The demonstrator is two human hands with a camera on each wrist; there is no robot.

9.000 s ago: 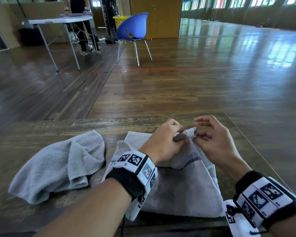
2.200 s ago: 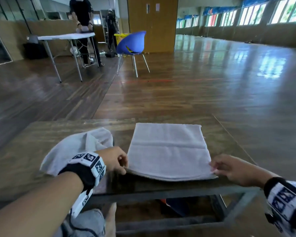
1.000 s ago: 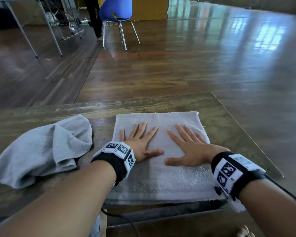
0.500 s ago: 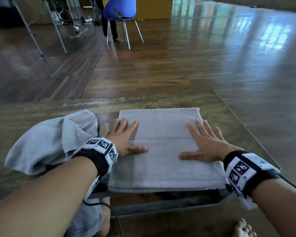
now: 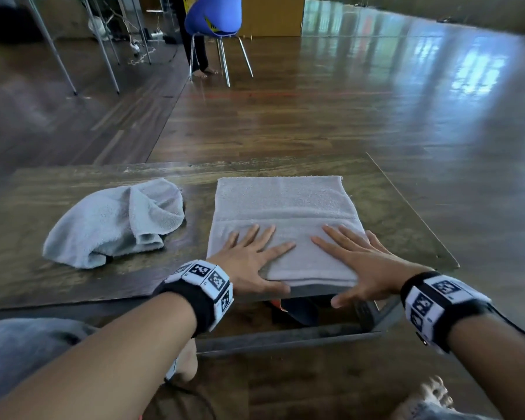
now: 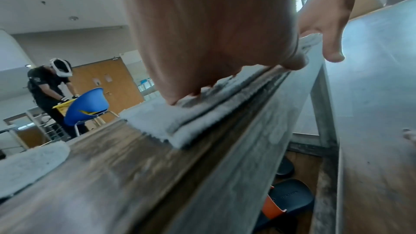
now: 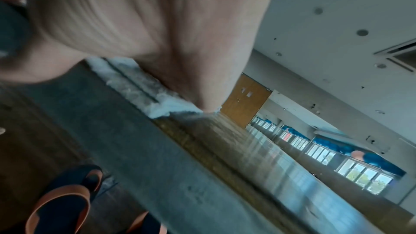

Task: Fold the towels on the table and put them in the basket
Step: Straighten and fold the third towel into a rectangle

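Observation:
A grey towel lies folded into a flat rectangle on the right part of the wooden table, its near edge at the table's front edge. My left hand presses flat on its near left part, fingers straight and spread. My right hand lies flat on the near right part, its thumb hanging past the table edge. In the left wrist view my palm rests on the towel's stacked layers. The right wrist view shows the same towel edge under my palm. A second grey towel lies crumpled to the left.
The table's right edge runs close beside the folded towel. Black and orange slippers lie on the floor under the table. Far back stand a blue chair, another table and a person. My bare foot is at bottom right.
Both hands have slid from the towel's left and right sides in toward its middle and back to its near edge. The towel has stayed flat in place.

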